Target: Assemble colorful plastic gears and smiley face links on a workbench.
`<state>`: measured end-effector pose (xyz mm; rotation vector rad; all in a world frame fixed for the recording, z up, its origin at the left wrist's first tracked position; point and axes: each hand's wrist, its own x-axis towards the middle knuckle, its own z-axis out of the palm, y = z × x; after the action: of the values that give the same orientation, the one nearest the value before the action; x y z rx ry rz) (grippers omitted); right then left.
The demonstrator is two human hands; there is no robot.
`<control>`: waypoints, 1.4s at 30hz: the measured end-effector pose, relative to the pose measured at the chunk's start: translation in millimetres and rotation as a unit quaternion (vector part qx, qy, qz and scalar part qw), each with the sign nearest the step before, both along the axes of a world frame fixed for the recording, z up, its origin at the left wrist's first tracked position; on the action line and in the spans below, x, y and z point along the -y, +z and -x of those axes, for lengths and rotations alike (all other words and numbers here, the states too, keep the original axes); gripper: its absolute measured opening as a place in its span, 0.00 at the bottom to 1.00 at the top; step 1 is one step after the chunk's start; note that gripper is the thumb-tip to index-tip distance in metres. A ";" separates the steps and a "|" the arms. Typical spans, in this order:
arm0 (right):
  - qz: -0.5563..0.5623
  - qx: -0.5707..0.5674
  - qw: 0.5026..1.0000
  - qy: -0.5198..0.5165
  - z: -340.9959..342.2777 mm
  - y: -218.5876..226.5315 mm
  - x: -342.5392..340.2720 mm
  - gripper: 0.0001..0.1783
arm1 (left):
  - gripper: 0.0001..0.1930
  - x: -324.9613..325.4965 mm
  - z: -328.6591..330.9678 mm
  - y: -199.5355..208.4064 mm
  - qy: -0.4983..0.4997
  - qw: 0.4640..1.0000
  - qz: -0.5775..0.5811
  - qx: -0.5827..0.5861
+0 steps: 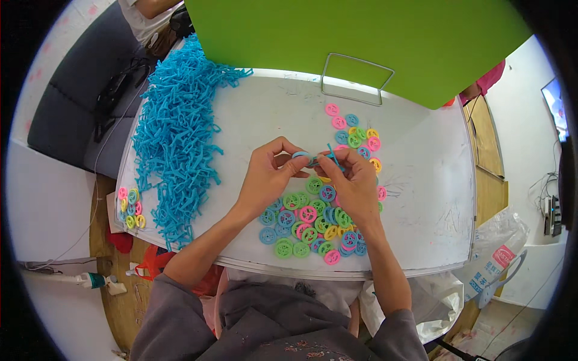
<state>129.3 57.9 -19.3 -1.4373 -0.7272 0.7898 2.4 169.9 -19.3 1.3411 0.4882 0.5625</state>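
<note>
Grey clothing [271,328] fills the near edge. Above the desk [421,198], the left hand [269,168] pinches a blue wheel [300,154], seen nearly edge-on, lying roughly left to right; the right hand [355,180] pinches a slim blue plastic piece [331,151], its long axis pointing away and slightly left. Rightward, a clear bag [489,240] bears a red label [502,255] and blue printing [480,280].

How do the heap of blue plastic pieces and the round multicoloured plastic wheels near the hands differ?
The blue heap is one colour; the wheels mix green, pink, blue and yellow. The heap's pieces are slim and angular, the wheels round. Both lie on the white table.
</note>
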 end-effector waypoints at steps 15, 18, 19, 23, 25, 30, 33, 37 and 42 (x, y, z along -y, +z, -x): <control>0.009 0.116 0.992 -0.040 14.7 3.0 0.3 0.09 | 0.04 -4.5 -0.2 -20.1 -0.020 0.987 0.153 0.047; -0.011 0.080 0.996 -0.042 15.4 -4.5 -2.2 0.09 | 0.04 -4.8 -0.5 -16.4 -0.021 0.994 0.094 0.047; -0.011 0.081 0.996 -0.042 16.0 -3.0 -2.5 0.09 | 0.03 -4.5 -0.4 -13.6 -0.017 0.998 0.048 0.038; 0.006 -0.038 0.999 -0.025 17.1 0.6 -5.0 0.11 | 0.02 0.0 -0.3 -9.5 0.002 0.999 0.031 0.032; 0.002 -0.089 0.996 -0.019 13.5 -1.5 -4.6 0.11 | 0.02 6.6 -4.8 -13.5 0.046 0.995 -0.065 0.063; -0.011 -0.210 0.978 -0.002 1.9 1.7 -4.7 0.11 | 0.06 10.4 -7.4 -6.8 0.059 0.991 -0.096 0.066; -0.053 -0.102 0.993 0.025 4.9 11.5 1.7 0.12 | 0.09 10.5 -5.7 -3.2 0.061 0.991 -0.101 0.064; -0.028 0.063 0.997 0.045 -0.2 0.2 5.4 0.14 | 0.12 9.3 -3.5 -1.0 0.046 0.996 -0.061 0.050; -0.004 0.273 0.961 -0.047 4.1 9.7 6.1 0.08 | 0.11 9.9 -3.6 0.5 0.056 0.996 -0.036 0.061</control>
<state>125.3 51.8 -9.6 -1.6876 -1.0654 0.3081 6.0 159.9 -18.7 1.3450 0.4479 0.7571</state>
